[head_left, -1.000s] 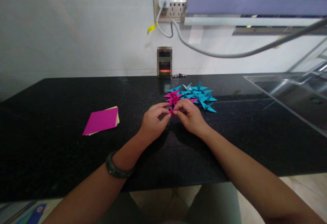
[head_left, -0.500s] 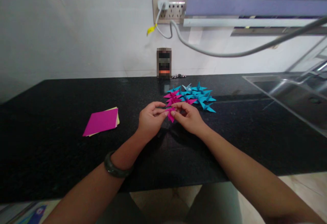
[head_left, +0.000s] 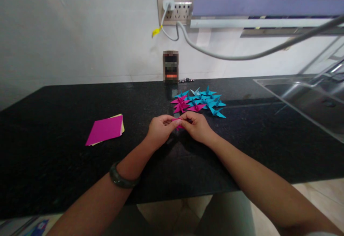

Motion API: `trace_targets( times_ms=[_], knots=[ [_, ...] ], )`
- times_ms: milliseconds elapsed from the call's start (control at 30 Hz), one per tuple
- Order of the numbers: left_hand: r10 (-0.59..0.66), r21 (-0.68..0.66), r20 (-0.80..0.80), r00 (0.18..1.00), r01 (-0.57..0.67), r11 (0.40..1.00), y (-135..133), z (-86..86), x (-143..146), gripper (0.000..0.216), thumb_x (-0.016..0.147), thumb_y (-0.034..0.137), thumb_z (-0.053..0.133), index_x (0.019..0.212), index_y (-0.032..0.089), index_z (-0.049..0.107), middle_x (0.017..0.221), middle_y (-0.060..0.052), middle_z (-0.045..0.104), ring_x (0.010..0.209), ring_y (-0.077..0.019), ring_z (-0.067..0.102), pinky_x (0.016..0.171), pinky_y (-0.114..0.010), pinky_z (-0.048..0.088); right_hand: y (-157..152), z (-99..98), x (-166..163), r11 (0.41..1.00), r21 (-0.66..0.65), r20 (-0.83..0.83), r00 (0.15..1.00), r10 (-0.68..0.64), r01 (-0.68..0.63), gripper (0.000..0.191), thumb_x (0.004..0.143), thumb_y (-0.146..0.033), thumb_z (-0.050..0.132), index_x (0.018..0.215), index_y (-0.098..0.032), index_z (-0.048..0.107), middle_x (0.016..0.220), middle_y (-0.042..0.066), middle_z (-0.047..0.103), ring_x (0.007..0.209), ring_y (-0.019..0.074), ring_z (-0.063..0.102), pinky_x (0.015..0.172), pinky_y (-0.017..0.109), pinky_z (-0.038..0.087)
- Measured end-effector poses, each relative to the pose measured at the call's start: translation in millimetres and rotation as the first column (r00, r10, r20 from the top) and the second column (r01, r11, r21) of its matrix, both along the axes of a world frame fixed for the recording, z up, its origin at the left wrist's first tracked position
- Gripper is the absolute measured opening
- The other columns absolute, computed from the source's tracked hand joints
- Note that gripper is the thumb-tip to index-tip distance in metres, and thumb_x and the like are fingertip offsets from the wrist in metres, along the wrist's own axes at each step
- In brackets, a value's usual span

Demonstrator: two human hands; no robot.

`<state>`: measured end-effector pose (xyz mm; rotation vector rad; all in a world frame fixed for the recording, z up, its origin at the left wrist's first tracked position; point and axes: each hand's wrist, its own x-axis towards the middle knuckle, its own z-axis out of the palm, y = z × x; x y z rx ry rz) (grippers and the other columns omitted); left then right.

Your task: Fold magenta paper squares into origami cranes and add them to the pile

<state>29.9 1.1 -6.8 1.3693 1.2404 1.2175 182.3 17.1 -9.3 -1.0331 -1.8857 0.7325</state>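
Between my fingertips is a small folded piece of magenta origami paper [head_left: 177,119], mostly hidden by my thumbs. My left hand [head_left: 161,129] pinches it from the left, and my right hand [head_left: 197,126] pinches it from the right; the thumbs meet over it. Just beyond my hands lie several finished paper cranes: magenta cranes [head_left: 181,105] at the near left of the group and blue cranes [head_left: 208,101] behind and to the right. One pale blue crane [head_left: 196,91] sits at the back. A bangle circles my left wrist.
A stack of square paper [head_left: 104,130], magenta on top with yellow beneath, lies at the left on the black countertop [head_left: 59,171]. A phone-like upright object [head_left: 171,66] leans on the wall. A sink [head_left: 309,99] is at the right; a grey cable [head_left: 228,57] hangs above.
Both hands have come down slightly toward me. The thumbs have closed together over the magenta paper, so less of it shows. The view has shifted a little.
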Motion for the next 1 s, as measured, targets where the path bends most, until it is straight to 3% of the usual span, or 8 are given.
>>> trace_targets(
  times_ms=[167,367,500,600,667,1000],
  knots=[
    [0.052,0.007,0.020,0.998,-0.052,0.999,-0.3,1.1,-0.1,0.024,0.059,0.035,0.072,0.065,0.012,0.067,0.055,-0.002,0.064,0.050,-0.0098,0.054,0.051,-0.021,0.043,-0.5,2.0,-0.6,0.992,-0.116,-0.064,0.997,0.043,-0.050,0.017,0.075,-0.028,0.057,0.082,-0.014,0.063,0.070,0.002,0.061,0.061,0.0109,0.051,0.059,0.024,0.040],
    [0.074,0.037,0.117,0.990,-0.079,0.996,3.0,-2.5,1.0,0.024,0.061,0.032,0.070,0.074,0.013,0.067,0.063,-0.003,0.067,0.055,-0.0111,0.058,0.056,-0.023,0.046,-0.7,0.5,-2.0,0.984,-0.165,-0.008,0.997,0.072,-0.072,0.019,0.074,-0.031,0.057,0.073,-0.013,0.060,0.061,-0.001,0.053,0.055,0.0086,0.043,0.053,0.022,0.035],
    [0.056,0.114,-0.064,0.996,-0.049,0.992,4.2,-4.8,-2.1,0.024,0.064,0.033,0.067,0.078,0.013,0.068,0.068,-0.005,0.069,0.060,-0.0139,0.061,0.059,-0.025,0.048,0.0,-3.8,-3.8,0.983,-0.183,0.021,0.999,0.041,-0.036,0.021,0.074,-0.034,0.056,0.071,-0.014,0.058,0.059,-0.002,0.049,0.052,0.0078,0.041,0.050,0.021,0.033],
    [0.118,0.213,-0.214,0.970,-0.072,0.974,2.0,-1.8,-3.7,0.020,0.066,0.033,0.065,0.075,0.015,0.069,0.070,-0.005,0.069,0.063,-0.0150,0.061,0.062,-0.026,0.048,0.9,-5.9,-4.6,0.972,-0.236,0.036,0.999,0.034,-0.025,0.025,0.076,-0.038,0.053,0.069,-0.014,0.055,0.056,-0.003,0.046,0.049,0.0075,0.040,0.047,0.020,0.032],
    [0.161,0.254,-0.226,0.961,-0.101,0.962,0.6,0.5,-3.5,0.018,0.068,0.032,0.063,0.074,0.016,0.069,0.072,-0.004,0.069,0.065,-0.0148,0.061,0.063,-0.025,0.048,1.1,-6.3,-5.0,0.972,-0.234,0.034,0.999,0.040,-0.031,0.025,0.077,-0.038,0.051,0.066,-0.015,0.052,0.055,-0.004,0.044,0.048,0.0073,0.041,0.045,0.020,0.032],
    [0.165,-0.008,0.141,0.976,-0.165,0.986,2.2,1.1,0.7,0.022,0.061,0.033,0.069,0.069,0.013,0.066,0.057,-0.001,0.064,0.051,-0.0099,0.056,0.054,-0.022,0.046,-4.4,-2.0,-8.6,0.988,-0.139,0.068,0.995,0.077,-0.067,0.014,0.082,-0.024,0.046,0.071,-0.016,0.052,0.056,-0.003,0.047,0.049,0.0077,0.044,0.049,0.019,0.034]
  ],
)
